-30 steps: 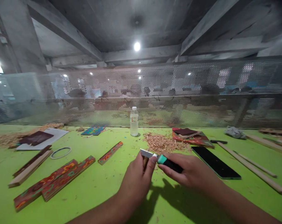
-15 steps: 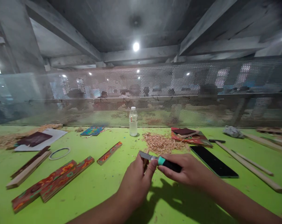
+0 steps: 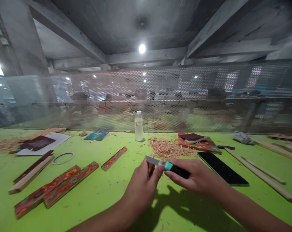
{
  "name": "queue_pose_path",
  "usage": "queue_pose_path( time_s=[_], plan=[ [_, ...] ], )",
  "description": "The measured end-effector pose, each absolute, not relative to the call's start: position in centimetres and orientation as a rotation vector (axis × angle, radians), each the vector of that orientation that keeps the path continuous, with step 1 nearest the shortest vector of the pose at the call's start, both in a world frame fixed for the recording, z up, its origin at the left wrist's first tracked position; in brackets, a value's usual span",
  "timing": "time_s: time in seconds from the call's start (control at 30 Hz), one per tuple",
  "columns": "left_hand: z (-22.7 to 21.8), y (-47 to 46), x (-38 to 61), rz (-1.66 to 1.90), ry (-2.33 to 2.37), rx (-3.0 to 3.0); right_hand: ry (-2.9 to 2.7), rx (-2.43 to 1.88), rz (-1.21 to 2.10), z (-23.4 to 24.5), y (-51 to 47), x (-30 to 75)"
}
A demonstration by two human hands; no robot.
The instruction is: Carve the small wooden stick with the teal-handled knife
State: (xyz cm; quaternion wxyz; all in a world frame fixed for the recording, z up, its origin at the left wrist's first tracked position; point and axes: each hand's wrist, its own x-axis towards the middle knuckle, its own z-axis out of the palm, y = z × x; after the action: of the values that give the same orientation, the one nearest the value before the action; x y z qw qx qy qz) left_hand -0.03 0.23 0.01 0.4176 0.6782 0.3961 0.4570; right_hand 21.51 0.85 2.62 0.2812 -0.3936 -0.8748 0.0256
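My right hand is wrapped round the black and teal handle of a utility knife. Its grey blade points left, over the fingers of my left hand. That left hand is closed on a small piece of wood, mostly hidden by the fingers and the blade. The left thumb presses near the base of the blade. Both hands are held above the green table, in front of a heap of wood shavings.
Painted wood strips and a tape ring lie to the left. A water bottle stands at the back, before a perforated metal screen. On the right are a black phone, long wooden sticks and a painted board.
The whole view has shifted slightly, so things appear a little farther right. Both hands keep their grip on the knife and the wood, with almost no other movement.
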Motion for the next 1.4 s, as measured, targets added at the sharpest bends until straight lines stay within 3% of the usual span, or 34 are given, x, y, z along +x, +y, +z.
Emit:
queue_pose_path(
  time_s=[0.4,0.63,1.07,1.4],
  plan=[
    [0.5,0.3,0.3,1.13,0.901,1.563,-2.227,-1.075,-0.138,1.7,0.6,21.0],
    [1.0,-0.6,0.8,0.864,0.865,1.185,-2.037,-1.167,-0.256,2.9,1.1,22.2],
    [0.7,0.6,0.4,0.987,0.742,1.14,-2.084,-1.192,-0.079,3.2,1.1,22.0],
    [0.5,0.8,0.1,0.953,0.783,1.291,-2.381,-0.924,0.077,2.9,1.5,21.9]
  ],
)
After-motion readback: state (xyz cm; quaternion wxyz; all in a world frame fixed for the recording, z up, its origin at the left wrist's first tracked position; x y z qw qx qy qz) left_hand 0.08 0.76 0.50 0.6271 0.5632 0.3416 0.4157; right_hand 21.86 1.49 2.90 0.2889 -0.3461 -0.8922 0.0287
